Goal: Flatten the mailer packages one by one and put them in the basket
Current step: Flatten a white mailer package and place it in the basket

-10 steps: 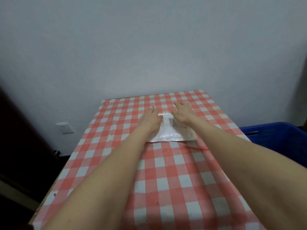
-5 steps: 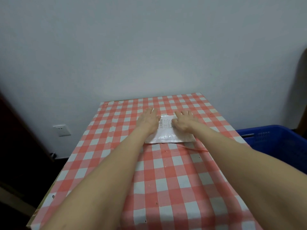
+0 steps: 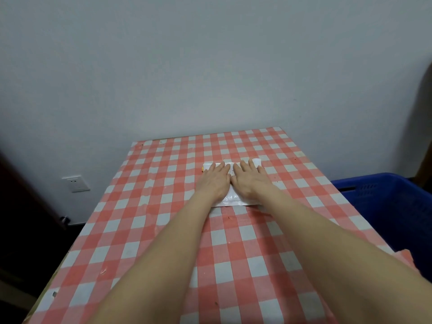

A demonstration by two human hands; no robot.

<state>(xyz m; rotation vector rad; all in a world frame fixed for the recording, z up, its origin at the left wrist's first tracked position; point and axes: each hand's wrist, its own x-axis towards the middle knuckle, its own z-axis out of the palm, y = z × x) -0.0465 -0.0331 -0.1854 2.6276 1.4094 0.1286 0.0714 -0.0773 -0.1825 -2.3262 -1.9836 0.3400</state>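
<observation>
Both hands, left hand (image 3: 214, 181) and right hand (image 3: 249, 181), are lying flat with straight fingers, side by side, pressing the white mailer (image 3: 230, 198) against the bench (image 3: 149, 220); its middle seems hidden beneath them.

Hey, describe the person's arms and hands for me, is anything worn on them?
The left hand and right hand are ungloved, with no rings visible on the fingers and no watch or bracelet at either wrist. Both forearms are bare, with no sleeve in view.
</observation>
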